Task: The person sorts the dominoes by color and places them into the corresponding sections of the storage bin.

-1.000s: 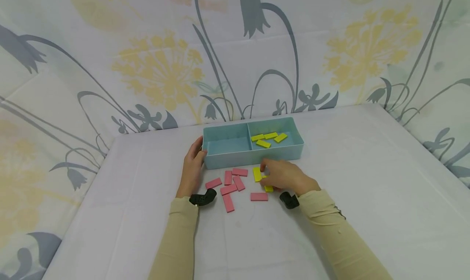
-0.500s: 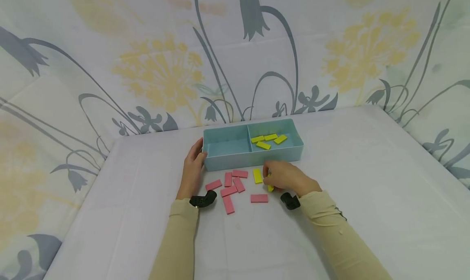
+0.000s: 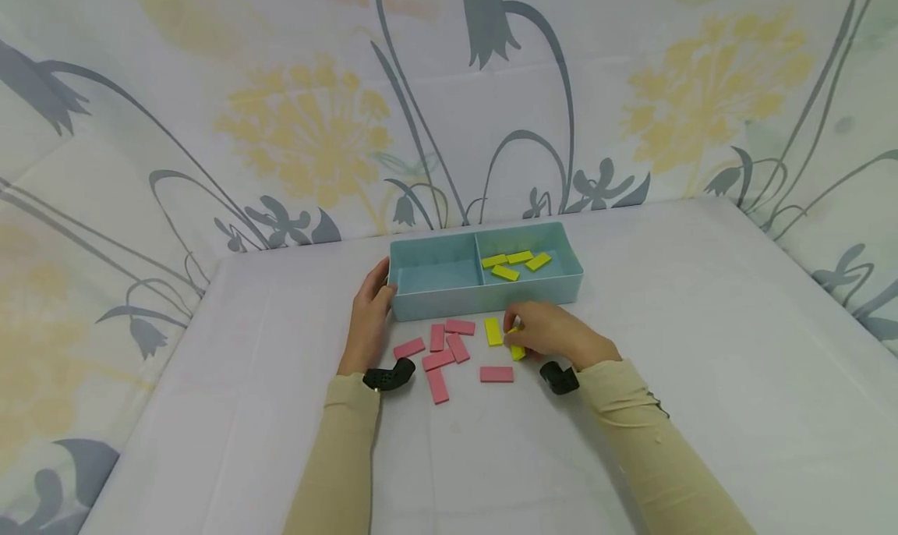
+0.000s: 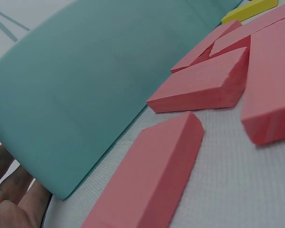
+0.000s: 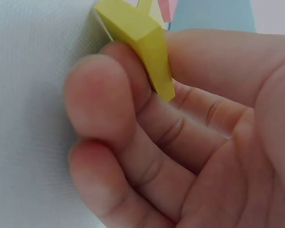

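My right hand [image 3: 557,334] pinches a flat yellow block [image 5: 152,45] between thumb and fingers, just above or on the cloth. A second yellow block [image 3: 493,332] lies to its left. At the left end of the light blue two-compartment box [image 3: 449,305], my left hand [image 3: 368,320] holds the corner, thumb at the front and fingers along the side. Several yellow blocks [image 3: 505,273] lie in the box's right compartment; its left compartment [image 3: 438,276] shows only a bare floor. Before the box lie several pink blocks [image 3: 438,359], seen close in the left wrist view.
A white cloth [image 3: 701,348] covers the table. Behind it rises a flower-printed cloth backdrop [image 3: 435,90], with more of it at both sides. One pink block [image 3: 496,374] lies apart from the others, nearer the front and left of the right wrist's camera.
The right fingers have closed on the near yellow block and drawn it slightly right, tilting it. My left hand keeps its hold on the box.
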Motion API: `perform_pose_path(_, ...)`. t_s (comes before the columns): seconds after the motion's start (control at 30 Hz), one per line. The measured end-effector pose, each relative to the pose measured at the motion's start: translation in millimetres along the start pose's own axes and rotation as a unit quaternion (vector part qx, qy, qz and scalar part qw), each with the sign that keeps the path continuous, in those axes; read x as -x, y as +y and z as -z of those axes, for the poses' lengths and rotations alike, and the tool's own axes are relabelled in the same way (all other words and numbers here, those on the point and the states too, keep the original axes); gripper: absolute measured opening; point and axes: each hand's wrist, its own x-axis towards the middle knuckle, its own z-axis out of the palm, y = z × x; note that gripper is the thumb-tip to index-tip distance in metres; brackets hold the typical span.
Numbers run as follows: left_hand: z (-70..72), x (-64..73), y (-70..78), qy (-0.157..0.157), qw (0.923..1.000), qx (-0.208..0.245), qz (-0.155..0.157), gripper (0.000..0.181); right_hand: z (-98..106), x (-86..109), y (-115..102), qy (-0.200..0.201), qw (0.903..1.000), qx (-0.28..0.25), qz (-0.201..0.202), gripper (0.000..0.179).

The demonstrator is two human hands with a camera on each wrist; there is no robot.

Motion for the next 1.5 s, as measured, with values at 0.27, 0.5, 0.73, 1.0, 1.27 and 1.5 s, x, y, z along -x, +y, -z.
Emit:
perform_pose_path(0.27,-0.3,0.7,3.1,-0.005,1.0000,0.003,0.003,0.044,3.2,-0.3,2.0,0.006,1.0000,-0.003,-0.001,0.017)
perform_pose_path(0.5,-1.7,9.6,23.9,-0.019,0.9993,0.034,-0.003,0.047,7.2,-0.5,4.4,0.014,0.9997,0.019,0.002,0.012)
perform_pose_path(0.73,3.7,12.2,30.0,-0.018,0.9997,0.013,-0.006,0.048,9.5,-1.9,1.9,0.016,0.9995,0.014,0.023,0.014)
perform_pose_path(1.0,2.2,1.7,10.0,-0.022,0.9990,0.038,-0.007,0.046,10.7,-0.3,6.9,0.028,0.9993,0.005,0.024,0.017)
perform_pose_path(1.27,0.3,1.7,4.4,-0.014,0.9993,0.032,-0.013,0.045,12.2,1.9,8.1,0.036,0.9991,-0.008,0.022,0.016)
perform_pose_path(1.5,1.3,1.7,1.9,-0.014,0.9993,0.032,-0.014,0.047,11.4,2.0,8.4,0.033,0.9987,-0.008,0.037,0.013)
